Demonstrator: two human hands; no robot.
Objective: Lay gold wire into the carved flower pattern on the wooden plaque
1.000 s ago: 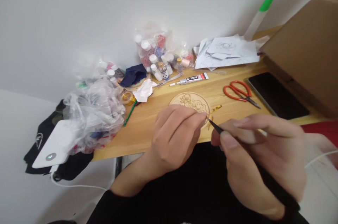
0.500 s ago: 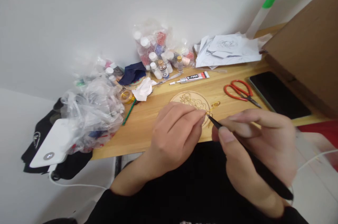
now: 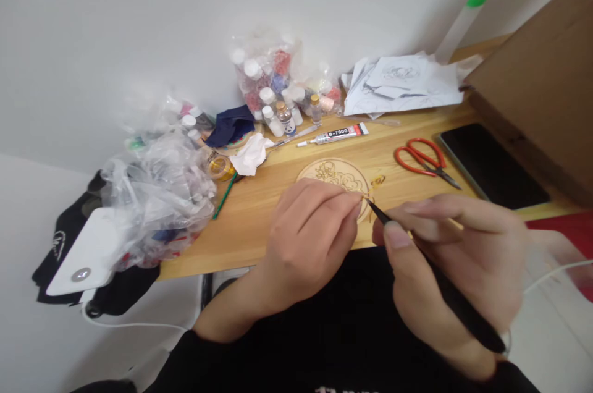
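Observation:
My left hand [image 3: 312, 235] is closed in a pinch on a thin gold wire [image 3: 365, 196] at the fingertips, most of it covered by the fingers. In my right hand [image 3: 482, 257] is a pair of black tweezers [image 3: 463, 303], its dark tips meeting the wire beside the left fingertips. Below and behind the left hand lies a round pale wooden disc [image 3: 306, 172] bearing a flower and cloud pattern in gold lines. The left hand hides the disc's lower part. A curl of gold wire [image 3: 378, 181] shows just past the disc's right edge.
Red-handled scissors [image 3: 424, 157] and a dark phone [image 3: 493, 164] lie on the right, near a cardboard box [image 3: 542, 84]. Behind the disc are a B-7000 glue tube [image 3: 336, 134], small bottles [image 3: 286, 121] and paper sheets [image 3: 403, 90]. Plastic bags [image 3: 157, 189] crowd the left side.
The view has shifted slightly. Both hands keep their hold, and the rear end of the tweezers has swung a little to the left and down.

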